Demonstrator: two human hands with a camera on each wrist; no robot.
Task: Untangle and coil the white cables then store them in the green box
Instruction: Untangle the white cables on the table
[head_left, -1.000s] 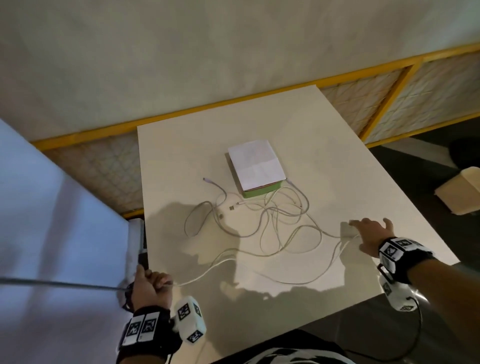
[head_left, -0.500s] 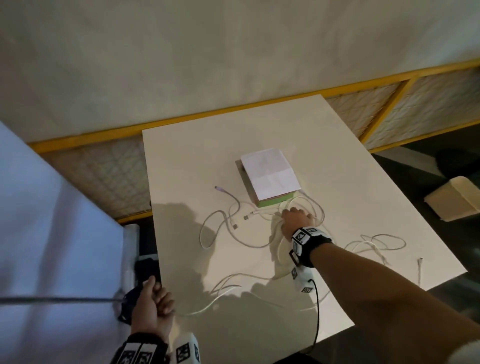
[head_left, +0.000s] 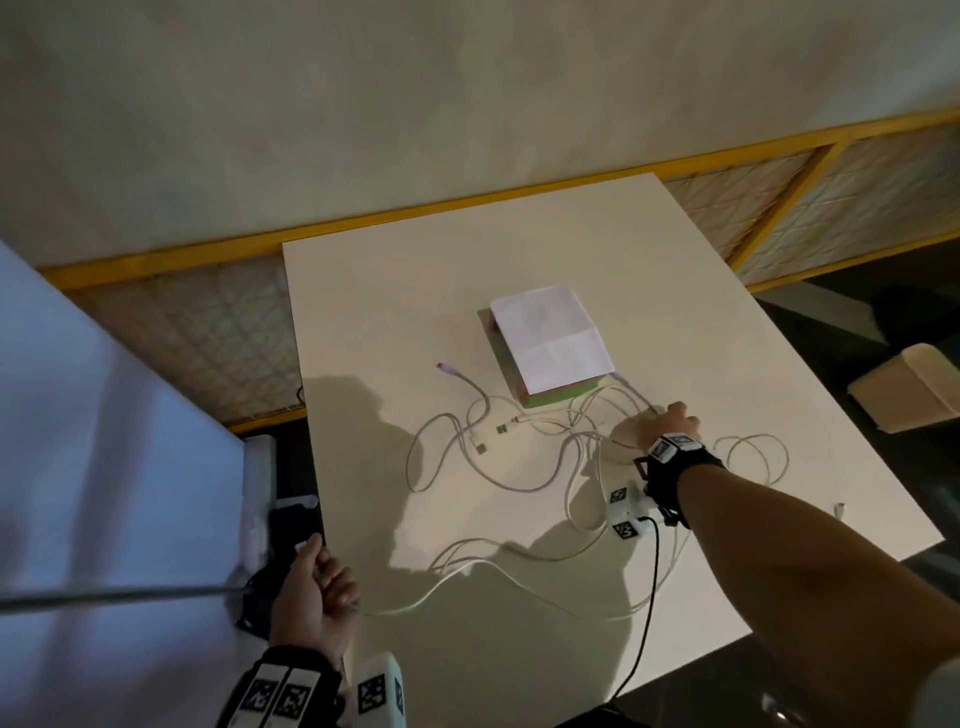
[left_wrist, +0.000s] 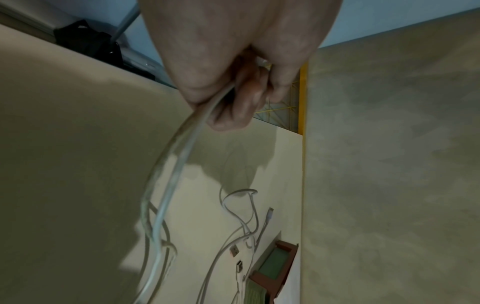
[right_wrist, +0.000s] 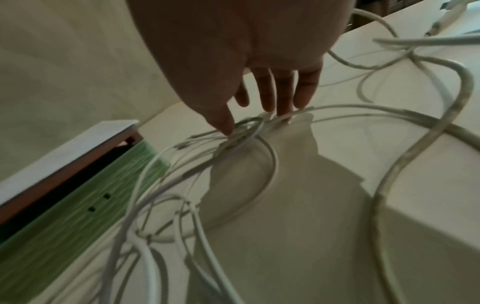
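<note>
A tangle of white cables (head_left: 519, 447) sprawls over the middle of the white table (head_left: 389, 322). Behind it stands the green box (head_left: 563, 397) with a white sheet (head_left: 548, 338) on top. My left hand (head_left: 340, 592) is at the table's near left edge. In the left wrist view its curled fingers (left_wrist: 241, 102) grip cable strands (left_wrist: 179, 152) that run to the tangle. My right hand (head_left: 670, 421) reaches to the tangle just right of the box. Its fingers (right_wrist: 283, 96) are straight, with the tips touching crossed cables (right_wrist: 246, 131). The green box (right_wrist: 78, 205) lies to its left.
A loose cable loop (head_left: 753, 457) and a connector (head_left: 839, 508) lie near the table's right edge. A cardboard box (head_left: 909, 395) sits on the dark floor at right. A pale panel (head_left: 104, 467) and a black object (head_left: 291, 525) are beside the table's left edge.
My right hand left the table's right edge, reached into the tangle by the green box, then shifted slightly right. My left hand kept its grip on the cable.
</note>
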